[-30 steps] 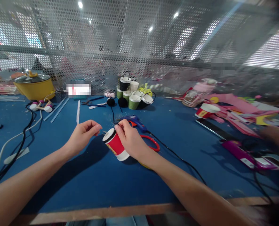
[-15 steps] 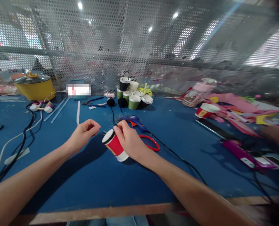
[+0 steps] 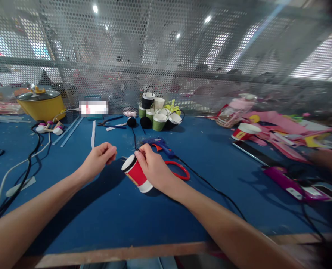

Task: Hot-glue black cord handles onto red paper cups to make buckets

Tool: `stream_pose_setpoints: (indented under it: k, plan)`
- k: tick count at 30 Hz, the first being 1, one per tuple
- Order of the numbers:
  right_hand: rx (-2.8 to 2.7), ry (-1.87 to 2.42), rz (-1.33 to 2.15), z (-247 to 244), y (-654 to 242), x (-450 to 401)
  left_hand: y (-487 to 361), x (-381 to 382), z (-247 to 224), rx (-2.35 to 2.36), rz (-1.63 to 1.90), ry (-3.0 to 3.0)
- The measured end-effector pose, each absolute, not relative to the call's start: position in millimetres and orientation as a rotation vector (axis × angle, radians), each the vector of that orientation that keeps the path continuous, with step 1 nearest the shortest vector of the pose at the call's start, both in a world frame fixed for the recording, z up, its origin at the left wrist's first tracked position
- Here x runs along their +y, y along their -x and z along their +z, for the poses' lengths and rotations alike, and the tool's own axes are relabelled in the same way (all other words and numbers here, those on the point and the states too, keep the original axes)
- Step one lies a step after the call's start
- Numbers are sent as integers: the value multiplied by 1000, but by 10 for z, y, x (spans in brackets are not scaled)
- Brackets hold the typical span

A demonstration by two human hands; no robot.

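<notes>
My right hand (image 3: 151,162) is closed on a red and white paper cup (image 3: 135,175), which is tilted with its mouth up and to the left. A black band runs around the cup's rim, and a black cord (image 3: 135,138) stretches from my right fingertips back to a black yarn ball (image 3: 131,122). To the left of the cup, apart from it, my left hand (image 3: 102,155) is closed in a loose pinch; whatever it holds, if anything, is too small to tell.
Behind the cup lies a blue glue gun (image 3: 160,145), with red-handled scissors (image 3: 179,170) nearby. Small green cups (image 3: 159,121) stand at the back. A yellow pot (image 3: 42,106) is back left. At right are a phone (image 3: 254,152), a purple power strip (image 3: 291,183) and another person's blurred hand (image 3: 326,162).
The fingers of my left hand have curled in more tightly, and the hand has shifted very slightly left. My right hand and the cup look almost unchanged.
</notes>
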State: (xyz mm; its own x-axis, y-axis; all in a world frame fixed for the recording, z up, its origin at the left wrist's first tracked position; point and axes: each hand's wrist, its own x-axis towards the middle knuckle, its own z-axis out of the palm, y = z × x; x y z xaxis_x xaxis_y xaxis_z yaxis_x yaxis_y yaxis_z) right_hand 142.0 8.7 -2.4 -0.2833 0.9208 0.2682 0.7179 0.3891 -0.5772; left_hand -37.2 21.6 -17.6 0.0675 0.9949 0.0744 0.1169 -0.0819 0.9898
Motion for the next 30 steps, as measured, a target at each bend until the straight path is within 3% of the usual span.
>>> stream_pose_setpoints:
  k: [8,17,24,30]
  plan:
    - [-2078,1400,465,-26,-1421,93,395,214,-182,1296,1029,-1473]
    - [-2099,1385,383,-42,-1411,85,377,189,-156,1212,1117,-1557]
    - [-2173,1347,281,-58,-1347,32,304,14,-65,1022,729,-1666]
    - [-2186,1357,253,-64,-1300,-8,208,-28,-180,1070,776,-1714]
